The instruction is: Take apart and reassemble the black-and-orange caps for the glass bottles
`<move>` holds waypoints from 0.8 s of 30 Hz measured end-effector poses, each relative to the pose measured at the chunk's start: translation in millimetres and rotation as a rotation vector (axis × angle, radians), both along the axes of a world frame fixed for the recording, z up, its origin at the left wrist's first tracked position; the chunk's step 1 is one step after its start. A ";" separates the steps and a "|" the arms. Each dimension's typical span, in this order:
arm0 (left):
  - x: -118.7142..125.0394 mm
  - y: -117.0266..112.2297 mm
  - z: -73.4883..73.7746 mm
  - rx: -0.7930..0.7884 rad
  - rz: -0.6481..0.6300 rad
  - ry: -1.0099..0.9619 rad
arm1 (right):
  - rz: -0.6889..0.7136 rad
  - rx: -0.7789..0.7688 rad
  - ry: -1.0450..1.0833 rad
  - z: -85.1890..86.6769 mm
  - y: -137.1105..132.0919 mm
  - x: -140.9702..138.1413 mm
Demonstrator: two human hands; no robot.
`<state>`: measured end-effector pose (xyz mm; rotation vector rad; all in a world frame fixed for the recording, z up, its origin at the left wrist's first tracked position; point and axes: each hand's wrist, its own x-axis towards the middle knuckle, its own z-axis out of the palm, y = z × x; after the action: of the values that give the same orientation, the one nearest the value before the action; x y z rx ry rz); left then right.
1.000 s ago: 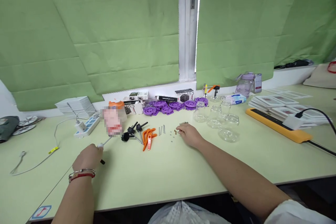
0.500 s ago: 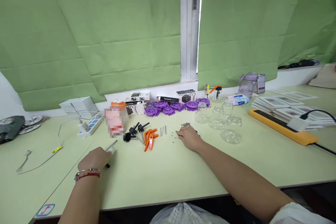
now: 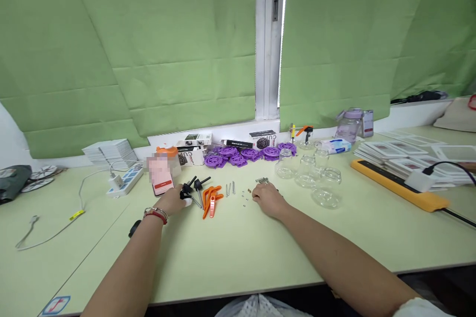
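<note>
My left hand point(image 3: 171, 201) reaches over the left middle of the table, its fingers closed round a black pump part point(image 3: 185, 192) with a metal tube. A second black part point(image 3: 198, 184) lies just beyond. Left of my forearm is a loose black piece point(image 3: 134, 228), partly hidden by the arm. Orange levers point(image 3: 211, 200) lie right of that hand. My right hand point(image 3: 269, 200) rests on the table with curled fingers, beside small springs point(image 3: 262, 180); whatever its fingertips hold is hidden. Small brass pieces point(image 3: 249, 190) and tiny metal bits point(image 3: 244, 199) lie left of it.
Metal pins point(image 3: 230, 187) lie mid-table. Clear glass jars point(image 3: 326, 190) stand right of my right hand. Purple wheel-shaped parts point(image 3: 238, 158) and boxes line the back. A phone point(image 3: 162, 178) leans behind my left hand. Power strips point(image 3: 401, 183) point(image 3: 126, 181) flank the work area.
My left hand has moved right and away from me to the black parts, leaving a black piece behind at the left. My right hand stays near the springs; brass pieces now show beside its fingers.
</note>
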<state>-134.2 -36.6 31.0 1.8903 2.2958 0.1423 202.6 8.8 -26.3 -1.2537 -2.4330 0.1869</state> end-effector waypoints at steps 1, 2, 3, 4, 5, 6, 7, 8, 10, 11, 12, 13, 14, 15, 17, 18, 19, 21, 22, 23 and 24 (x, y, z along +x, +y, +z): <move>-0.7 1.8 -3.6 0.004 -0.001 -0.004 | 0.000 -0.003 0.003 -0.1 0.1 0.0; -1.5 2.3 -6.8 0.015 0.003 0.001 | -0.001 -0.004 0.005 0.0 0.1 0.0; -2.1 1.8 -9.4 0.028 0.010 0.011 | -0.002 -0.005 0.007 0.3 -0.2 0.0; -2.5 0.5 -11.4 0.040 0.021 0.022 | -0.002 -0.007 0.008 0.8 -0.5 0.0; -2.6 -1.1 -12.5 0.048 0.032 0.030 | -0.001 -0.010 0.007 1.3 -0.9 -0.1; -2.5 -2.9 -12.8 0.052 0.044 0.034 | -0.001 -0.013 0.006 1.6 -1.2 -0.2; -2.3 -4.7 -12.2 0.054 0.057 0.035 | -0.001 -0.015 0.006 1.7 -1.4 -0.3; -2.0 -6.4 -10.8 0.054 0.066 0.036 | -0.001 -0.016 0.007 1.4 -1.4 -0.4; -1.3 -10.0 -5.5 0.059 0.079 0.037 | 0.000 -0.011 0.014 -0.2 -0.4 -0.6; -0.5 -12.1 -1.6 0.068 0.084 0.040 | 0.003 -0.009 0.017 -1.1 0.5 -0.8; 0.8 -14.5 3.3 0.083 0.087 0.046 | 0.006 -0.008 0.021 -1.9 1.4 -1.1; 3.1 -17.3 8.9 0.106 0.091 0.052 | 0.008 -0.008 0.029 -2.4 2.2 -1.3; 6.6 -20.4 15.3 0.131 0.089 0.061 | 0.008 -0.011 0.045 -2.3 2.7 -1.6; 11.3 -23.7 22.2 0.168 0.078 0.066 | 0.007 -0.015 0.071 -1.7 2.8 -1.8; 24.6 -29.8 36.2 0.252 -0.016 -0.005 | 0.004 -0.034 0.157 1.2 1.5 -1.9; 32.8 -31.9 42.4 0.273 -0.122 -0.098 | 0.001 -0.052 0.221 3.1 0.4 -1.7; 41.7 -33.0 47.3 0.265 -0.234 -0.203 | -0.007 -0.079 0.294 5.0 -0.9 -1.3; 60.4 -32.0 51.6 0.177 -0.432 -0.350 | -0.036 -0.159 0.464 8.0 -2.9 0.2; 69.7 -29.9 50.4 0.145 -0.505 -0.378 | -0.052 -0.206 0.554 8.9 -3.1 1.2; 78.5 -27.2 46.7 0.133 -0.561 -0.384 | -0.064 -0.254 0.641 9.3 -2.7 2.4; 86.7 -24.0 40.8 0.132 -0.592 -0.385 | -0.068 -0.300 0.721 9.2 -1.7 3.6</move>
<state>-47.5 -60.5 71.8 2.2747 1.4518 0.5315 206.2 7.1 -17.2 -1.1213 -1.7739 0.8488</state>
